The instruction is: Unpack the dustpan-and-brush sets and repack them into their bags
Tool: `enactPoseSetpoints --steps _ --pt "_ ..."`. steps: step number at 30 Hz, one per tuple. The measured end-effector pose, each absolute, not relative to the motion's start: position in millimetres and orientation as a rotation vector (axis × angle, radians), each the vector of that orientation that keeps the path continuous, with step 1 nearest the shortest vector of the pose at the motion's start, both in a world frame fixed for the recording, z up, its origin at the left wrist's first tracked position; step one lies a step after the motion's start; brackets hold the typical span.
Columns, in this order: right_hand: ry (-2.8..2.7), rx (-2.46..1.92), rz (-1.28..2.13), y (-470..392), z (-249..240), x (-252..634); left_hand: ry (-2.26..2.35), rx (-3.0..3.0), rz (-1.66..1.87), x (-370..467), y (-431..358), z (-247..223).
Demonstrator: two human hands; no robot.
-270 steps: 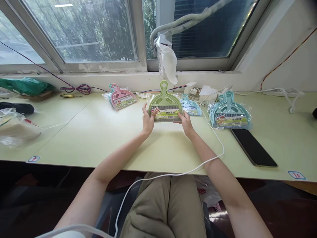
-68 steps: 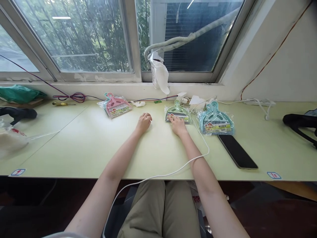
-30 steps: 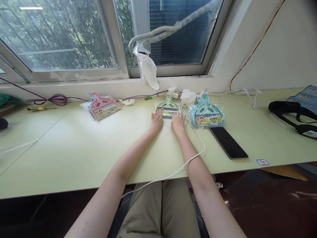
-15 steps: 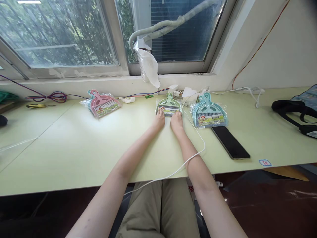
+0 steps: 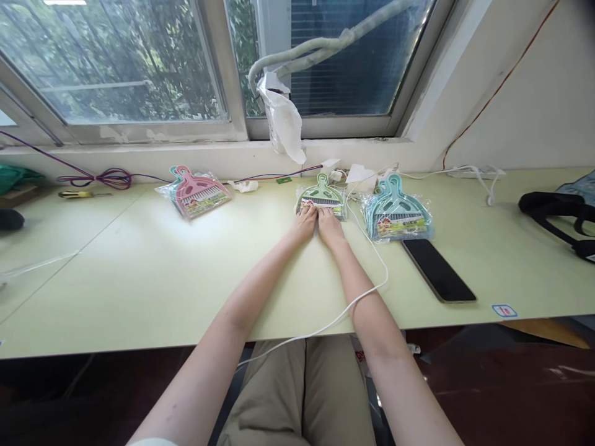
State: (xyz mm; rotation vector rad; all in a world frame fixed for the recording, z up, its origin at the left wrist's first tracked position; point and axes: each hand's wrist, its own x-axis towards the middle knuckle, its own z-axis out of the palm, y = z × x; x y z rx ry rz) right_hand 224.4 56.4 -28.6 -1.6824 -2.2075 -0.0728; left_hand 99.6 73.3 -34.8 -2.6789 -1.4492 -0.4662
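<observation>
A green dustpan-and-brush set (image 5: 321,191) in clear wrap lies flat near the back of the pale green table, its handle toward the window. My left hand (image 5: 305,224) and my right hand (image 5: 330,225) rest side by side on its near edge, close together, fingers curled on the wrap and label. Whether the fingers pinch the wrap is too small to tell. Blue wrapped sets (image 5: 397,210) lie to the right, and a pink wrapped set (image 5: 198,193) with a blue one under it lies to the left.
A black phone (image 5: 438,271) lies right of my right arm. A white cable (image 5: 334,321) crosses over my right forearm. A screwdriver (image 5: 77,194) and bundled wires (image 5: 111,178) are at the back left, black straps (image 5: 558,217) at the far right.
My hands have moved inward along the near edge of the green set, from its two sides to its middle. The whole view has shifted slightly.
</observation>
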Motion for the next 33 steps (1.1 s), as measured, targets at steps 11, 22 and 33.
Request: enactPoseSetpoints --steps 11,22,33 --pt "-1.852 -1.946 -0.080 67.7 -44.4 235.4 -1.746 -2.594 -0.638 103.4 70.7 -42.8" --pt "-1.822 -1.954 -0.065 71.4 -49.0 234.3 -1.714 -2.599 -0.603 98.3 68.8 -39.0" --pt "-1.882 -1.802 -0.019 64.5 -49.3 243.3 -1.397 -2.680 -0.535 97.0 78.9 -45.2"
